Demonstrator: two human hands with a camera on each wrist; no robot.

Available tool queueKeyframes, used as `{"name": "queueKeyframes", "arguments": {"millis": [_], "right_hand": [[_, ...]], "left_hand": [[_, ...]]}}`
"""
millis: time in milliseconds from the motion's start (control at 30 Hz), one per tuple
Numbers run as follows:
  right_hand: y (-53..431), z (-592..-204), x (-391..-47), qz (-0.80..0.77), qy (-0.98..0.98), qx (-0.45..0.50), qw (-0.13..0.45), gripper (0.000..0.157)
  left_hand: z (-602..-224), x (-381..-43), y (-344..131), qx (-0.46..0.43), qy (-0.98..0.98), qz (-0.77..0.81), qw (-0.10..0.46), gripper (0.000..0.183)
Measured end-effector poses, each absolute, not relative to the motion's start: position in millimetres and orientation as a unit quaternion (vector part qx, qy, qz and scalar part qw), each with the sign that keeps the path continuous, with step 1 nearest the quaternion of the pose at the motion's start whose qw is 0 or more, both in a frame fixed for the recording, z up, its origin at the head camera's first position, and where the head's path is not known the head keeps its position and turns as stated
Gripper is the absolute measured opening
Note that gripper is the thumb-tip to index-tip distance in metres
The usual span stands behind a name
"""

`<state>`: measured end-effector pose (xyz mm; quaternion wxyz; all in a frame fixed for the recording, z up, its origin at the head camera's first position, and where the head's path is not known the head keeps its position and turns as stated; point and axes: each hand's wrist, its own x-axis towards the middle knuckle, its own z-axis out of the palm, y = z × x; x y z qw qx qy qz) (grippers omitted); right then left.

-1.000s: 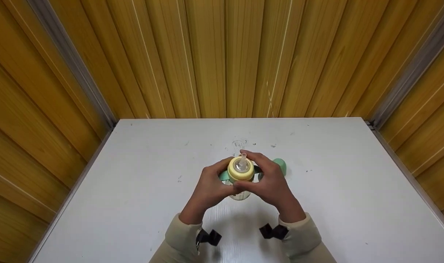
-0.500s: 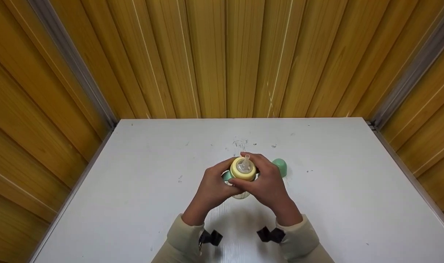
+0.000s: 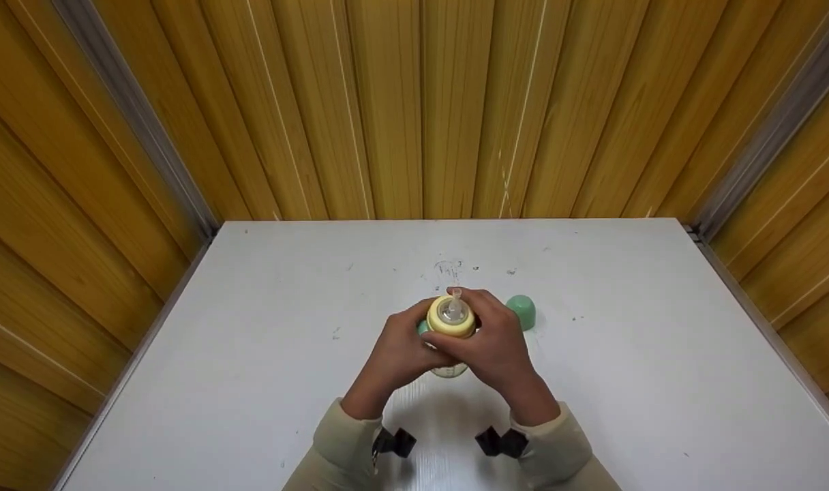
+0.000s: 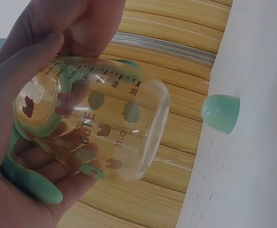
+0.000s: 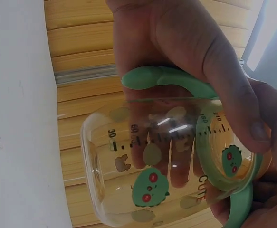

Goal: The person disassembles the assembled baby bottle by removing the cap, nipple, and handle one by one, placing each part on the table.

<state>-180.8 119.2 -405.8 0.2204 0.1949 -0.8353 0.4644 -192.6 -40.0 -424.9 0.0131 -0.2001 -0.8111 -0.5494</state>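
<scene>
Both hands on the baby bottle (image 4: 114,123), held up off the table (image 3: 251,354), teat end up, in front of the person. Left hand (image 3: 401,344): fingers wrapped round the bottle's upper part, thumb across the near side, green handle (image 4: 33,183) against the palm side. Right hand (image 3: 493,334): curled round the top from the other side, thumb lying over the near side of the yellow collar (image 3: 450,330), just above the left thumb. Neither hand is spread; both have hold of the same bottle. Exact finger pressure: can't tell.

Clear teat (image 3: 455,308) sticks up out of the collar. Body is see-through with an amber tint, volume scale down the side, "CUTE" lettering, and a green cartoon print (image 5: 150,187) on the face seen from the right wrist. Second green handle (image 5: 143,77) shows there too, next to the right palm. Base of the bottle points down at the table.

Green cap (image 3: 521,312) stands dome up on the table, just past the right hand, not touching it. Dark scuffs (image 3: 448,267) on the white top beyond the hands. Wood-look panel wall (image 3: 387,109) behind. Light sleeves (image 3: 346,433), black bracket (image 3: 395,443) at each wrist.
</scene>
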Motion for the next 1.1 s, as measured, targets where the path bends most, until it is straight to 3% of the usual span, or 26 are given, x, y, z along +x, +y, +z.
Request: {"name": "queueKeyframes", "arguments": {"millis": [600,1100], "right_hand": [[121.5,-407.1,-181.1,0.485,-0.817,0.242,0.197,0.06],[132.0,-401.8,-182.0,0.554,-0.791,0.244,0.088,0.055]], "left_hand": [[-425.1,-197.8,-47.5,-0.224,-0.788,-0.574,-0.003,0.064],[-429.8,-200.9,-49.0,-0.253,-0.76,-0.598,-0.03,0.06]]}}
